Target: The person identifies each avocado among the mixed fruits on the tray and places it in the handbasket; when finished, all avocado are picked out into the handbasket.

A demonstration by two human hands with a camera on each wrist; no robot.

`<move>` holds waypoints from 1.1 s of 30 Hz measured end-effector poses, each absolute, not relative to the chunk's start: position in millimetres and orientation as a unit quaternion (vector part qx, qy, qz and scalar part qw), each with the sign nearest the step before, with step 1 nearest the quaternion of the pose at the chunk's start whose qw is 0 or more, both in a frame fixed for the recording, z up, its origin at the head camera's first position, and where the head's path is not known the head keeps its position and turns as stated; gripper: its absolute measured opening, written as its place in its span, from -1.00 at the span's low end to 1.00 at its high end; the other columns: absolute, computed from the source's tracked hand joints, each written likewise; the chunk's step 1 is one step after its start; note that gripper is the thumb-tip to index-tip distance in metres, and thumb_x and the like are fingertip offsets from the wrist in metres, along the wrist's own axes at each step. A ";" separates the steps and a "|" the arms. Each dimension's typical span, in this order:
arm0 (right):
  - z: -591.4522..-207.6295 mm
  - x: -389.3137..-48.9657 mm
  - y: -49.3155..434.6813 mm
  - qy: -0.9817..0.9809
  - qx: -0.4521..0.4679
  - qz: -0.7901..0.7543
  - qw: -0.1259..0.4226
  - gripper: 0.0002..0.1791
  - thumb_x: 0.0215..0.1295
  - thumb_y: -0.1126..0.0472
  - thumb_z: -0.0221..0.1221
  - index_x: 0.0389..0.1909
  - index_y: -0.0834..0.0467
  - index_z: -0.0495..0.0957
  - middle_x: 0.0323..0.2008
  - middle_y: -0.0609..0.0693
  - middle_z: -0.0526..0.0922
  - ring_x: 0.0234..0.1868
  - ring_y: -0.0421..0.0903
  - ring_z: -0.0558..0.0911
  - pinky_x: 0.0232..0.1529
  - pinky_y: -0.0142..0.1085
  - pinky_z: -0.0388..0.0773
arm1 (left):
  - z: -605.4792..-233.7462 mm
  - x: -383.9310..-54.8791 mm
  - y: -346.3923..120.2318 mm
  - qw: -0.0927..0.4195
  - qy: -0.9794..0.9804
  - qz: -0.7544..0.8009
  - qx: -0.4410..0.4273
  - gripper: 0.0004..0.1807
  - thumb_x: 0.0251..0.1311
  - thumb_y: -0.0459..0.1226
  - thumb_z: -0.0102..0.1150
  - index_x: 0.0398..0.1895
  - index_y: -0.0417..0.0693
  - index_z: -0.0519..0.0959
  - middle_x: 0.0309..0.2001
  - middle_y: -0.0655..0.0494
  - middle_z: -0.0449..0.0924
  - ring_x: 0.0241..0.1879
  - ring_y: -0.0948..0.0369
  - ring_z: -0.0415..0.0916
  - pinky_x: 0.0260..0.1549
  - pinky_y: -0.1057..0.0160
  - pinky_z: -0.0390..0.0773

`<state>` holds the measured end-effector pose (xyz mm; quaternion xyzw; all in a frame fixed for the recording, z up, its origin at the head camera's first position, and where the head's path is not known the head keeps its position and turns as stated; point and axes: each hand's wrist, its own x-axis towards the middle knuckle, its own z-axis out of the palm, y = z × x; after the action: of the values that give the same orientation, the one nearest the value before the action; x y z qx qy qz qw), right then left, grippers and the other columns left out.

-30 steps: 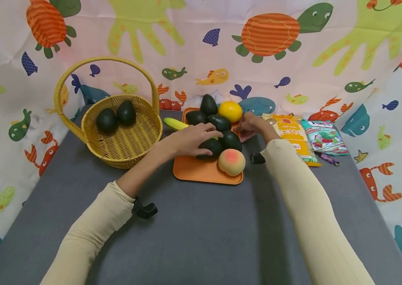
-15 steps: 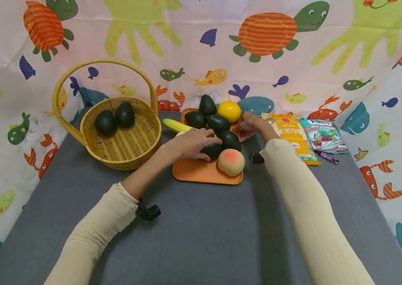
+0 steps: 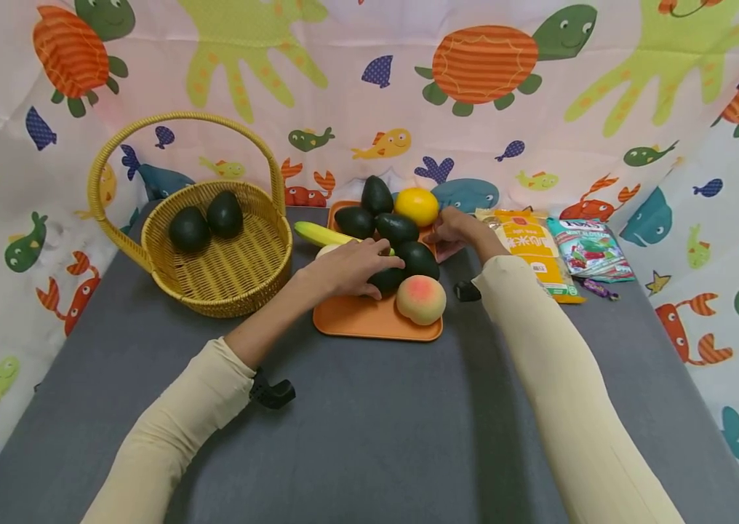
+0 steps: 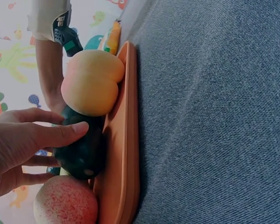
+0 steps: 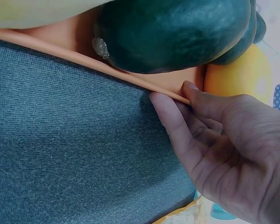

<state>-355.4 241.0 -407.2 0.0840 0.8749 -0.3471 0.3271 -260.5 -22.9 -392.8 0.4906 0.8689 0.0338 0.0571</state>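
In the head view an orange tray (image 3: 369, 324) bears several dark green avocados (image 3: 397, 228), a yellow lemon (image 3: 417, 207), a banana (image 3: 317, 233) and a peach (image 3: 420, 300). My left hand (image 3: 353, 268) curls over one avocado (image 4: 81, 151) at the tray's middle, thumb on its near side and fingers beyond. A second, red-speckled peach (image 4: 67, 201) shows below that hand in the left wrist view. With thumb above and fingers below, my right hand (image 5: 228, 144) pinches the tray's right rim (image 5: 154, 88), beside the lemon.
A yellow wicker basket (image 3: 232, 309) with a tall handle stands at the left, holding two avocados (image 3: 189, 229). To the right lie a yellow food packet (image 3: 529, 247), a teal candy bag (image 3: 592, 251) and a small purple-wrapped candy (image 3: 598, 289). A patterned cloth hangs behind.
My left hand has drawn slightly left and lower over its avocado, baring more of the neighbouring one. The right hand stays on the tray's rim. The head view has shifted slightly.
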 end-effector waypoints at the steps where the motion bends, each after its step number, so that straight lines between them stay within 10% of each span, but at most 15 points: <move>1: -407.4 -355.5 240.9 0.875 0.084 -0.347 0.327 -0.76 0.52 0.19 0.22 -0.07 0.30 0.46 -0.39 0.11 0.69 -0.45 -0.06 0.82 -0.18 -0.24 0.77 | -393.4 -260.9 -23.0 0.056 0.869 0.034 0.490 -0.29 0.24 -0.01 0.46 0.45 0.11 0.49 0.22 -0.09 0.53 0.06 -0.02 0.53 0.11 0.04 0.64; 33: -405.8 -353.2 240.1 0.873 0.083 -0.355 0.324 -0.74 0.52 0.19 0.23 -0.06 0.29 0.43 -0.33 0.12 0.69 -0.40 -0.05 0.83 -0.16 -0.22 0.77 | -368.5 -257.1 -38.2 0.048 0.889 0.167 0.424 -0.31 0.23 0.04 0.47 0.39 0.02 0.56 0.13 -0.08 0.50 0.01 0.05 0.52 0.20 0.06 0.61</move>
<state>-353.2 240.1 -405.8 0.0829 0.8730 -0.3553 0.3238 -257.1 -38.2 -368.5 0.4243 0.8887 0.1671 0.0476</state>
